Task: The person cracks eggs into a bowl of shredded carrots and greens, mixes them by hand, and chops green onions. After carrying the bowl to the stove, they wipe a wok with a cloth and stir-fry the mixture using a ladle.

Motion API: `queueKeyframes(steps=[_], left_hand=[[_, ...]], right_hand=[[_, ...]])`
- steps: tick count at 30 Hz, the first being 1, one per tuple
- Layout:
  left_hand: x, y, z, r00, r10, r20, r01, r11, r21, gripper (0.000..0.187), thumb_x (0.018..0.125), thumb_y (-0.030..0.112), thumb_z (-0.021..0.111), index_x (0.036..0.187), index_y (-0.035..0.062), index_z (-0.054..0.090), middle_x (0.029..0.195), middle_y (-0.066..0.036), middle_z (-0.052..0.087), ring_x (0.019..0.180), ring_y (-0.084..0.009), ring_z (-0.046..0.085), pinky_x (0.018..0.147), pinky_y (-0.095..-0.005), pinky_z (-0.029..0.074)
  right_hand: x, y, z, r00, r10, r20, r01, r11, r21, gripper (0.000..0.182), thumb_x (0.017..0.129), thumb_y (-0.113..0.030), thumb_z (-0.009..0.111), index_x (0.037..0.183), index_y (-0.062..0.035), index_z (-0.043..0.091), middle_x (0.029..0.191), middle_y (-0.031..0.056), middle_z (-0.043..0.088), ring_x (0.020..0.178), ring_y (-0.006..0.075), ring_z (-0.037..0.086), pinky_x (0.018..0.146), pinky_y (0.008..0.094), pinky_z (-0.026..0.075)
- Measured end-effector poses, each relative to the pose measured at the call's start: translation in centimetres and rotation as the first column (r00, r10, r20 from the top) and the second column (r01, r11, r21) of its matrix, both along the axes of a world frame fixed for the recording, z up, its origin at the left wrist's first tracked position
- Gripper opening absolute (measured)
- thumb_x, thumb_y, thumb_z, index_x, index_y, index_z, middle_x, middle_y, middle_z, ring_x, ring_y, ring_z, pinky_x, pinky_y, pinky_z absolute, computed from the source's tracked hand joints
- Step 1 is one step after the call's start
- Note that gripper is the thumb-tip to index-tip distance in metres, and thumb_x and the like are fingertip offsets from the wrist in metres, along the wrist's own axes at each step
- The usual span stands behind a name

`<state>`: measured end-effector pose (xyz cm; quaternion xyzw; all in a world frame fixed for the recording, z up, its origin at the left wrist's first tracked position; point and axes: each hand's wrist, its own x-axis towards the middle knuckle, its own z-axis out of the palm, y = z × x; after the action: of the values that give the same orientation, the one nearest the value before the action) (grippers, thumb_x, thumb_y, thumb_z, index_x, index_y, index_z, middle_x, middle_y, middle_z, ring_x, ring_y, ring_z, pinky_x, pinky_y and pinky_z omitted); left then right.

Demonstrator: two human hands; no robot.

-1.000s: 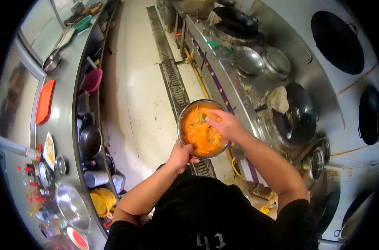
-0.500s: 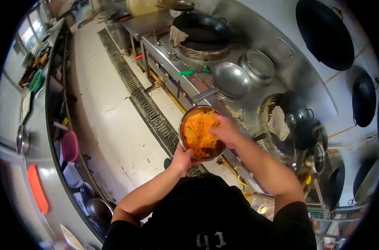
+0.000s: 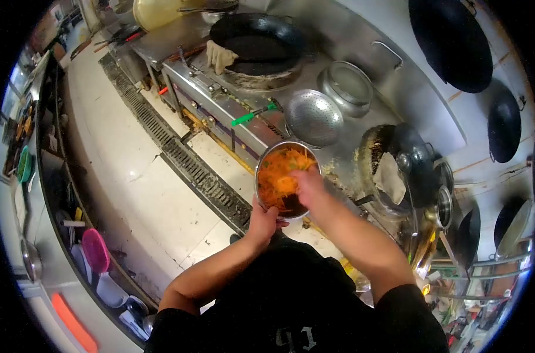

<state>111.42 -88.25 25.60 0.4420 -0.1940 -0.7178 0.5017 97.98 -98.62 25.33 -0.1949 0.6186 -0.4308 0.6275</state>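
A person in a black shirt works orange shreds, flecked with green, inside a metal bowl held up in front of the body. The left hand grips the near-left side of the bowl, thumb over the rim. The right hand reaches inside, its fingers among the shreds; blur makes it impossible to tell whether they are clenched or loose.

Ahead of the hands sit a strainer, a green-handled tool and 1 lidded pot; to their right, a cloth lies in a wok. Well to their left, an orange board rests on a tabletop.

The step in hand appears to be tossing the shreds by hand. The next move seems to call for a firm left grip and gentle right fingers, keeping the bowl level.
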Motion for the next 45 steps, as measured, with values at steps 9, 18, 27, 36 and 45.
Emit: queueKeyframes(steps=[9,18,27,36,45], left_hand=[[1.0,-2.0,0.7,0.997,-0.066,-0.040,0.070,0.993,0.093,0.043,0.093,0.001,0.041,0.135,0.0043,0.034,0.122,-0.015,0.056,0.094,-0.0303,0.064,0.061,-0.0379,0.059],[1.5,-2.6,-0.4,0.946,-0.300,-0.121,0.314,0.941,0.123,0.039,0.089,0.007,0.047,0.128,0.0026,0.041,0.107,-0.015,0.062,0.078,-0.0248,0.067,0.057,-0.0333,0.057],[2.2,-2.9,0.7,0.928,-0.359,-0.103,0.372,0.912,0.172,0.037,0.098,0.014,0.043,0.134,0.0054,0.037,0.118,-0.015,0.059,0.087,-0.0292,0.067,0.064,-0.0371,0.058],[3.0,-4.6,2.7,0.932,-0.339,-0.131,0.353,0.930,0.106,0.036,0.096,0.014,0.043,0.131,0.0052,0.041,0.112,-0.014,0.062,0.083,-0.0259,0.067,0.059,-0.0345,0.056],[3.5,-7.3,3.4,0.943,-0.299,-0.147,0.317,0.941,0.118,0.039,0.092,0.009,0.044,0.131,0.0023,0.041,0.109,-0.017,0.064,0.077,-0.0278,0.068,0.057,-0.0325,0.057]], right_hand=[[-2.1,-2.2,9.2,0.740,0.588,-0.327,-0.615,0.788,0.025,0.040,0.081,-0.012,0.070,0.117,-0.0025,0.058,0.111,0.0124,0.062,0.097,0.0213,0.062,0.079,0.0315,0.053],[-3.4,-1.8,0.9,-0.104,0.469,-0.877,-0.937,0.250,0.245,0.057,0.065,-0.018,0.080,0.117,-0.0054,0.059,0.112,0.0213,0.061,0.103,0.0398,0.058,0.087,0.0437,0.048],[-3.2,-1.4,16.6,-0.043,0.321,-0.946,-0.900,0.399,0.177,0.038,0.075,-0.016,0.075,0.110,-0.0076,0.063,0.095,0.0191,0.066,0.089,0.0339,0.064,0.076,0.0390,0.051],[-1.9,0.5,23.2,0.180,0.136,-0.974,-0.794,0.604,-0.063,0.023,0.082,-0.012,0.066,0.105,-0.0105,0.066,0.093,0.0180,0.068,0.083,0.0349,0.065,0.073,0.0386,0.052],[-3.4,-1.5,12.6,-0.008,0.023,-1.000,-0.957,0.290,0.014,0.023,0.089,-0.012,0.063,0.111,-0.0047,0.065,0.089,0.0078,0.070,0.080,0.0166,0.066,0.074,0.0270,0.052]])
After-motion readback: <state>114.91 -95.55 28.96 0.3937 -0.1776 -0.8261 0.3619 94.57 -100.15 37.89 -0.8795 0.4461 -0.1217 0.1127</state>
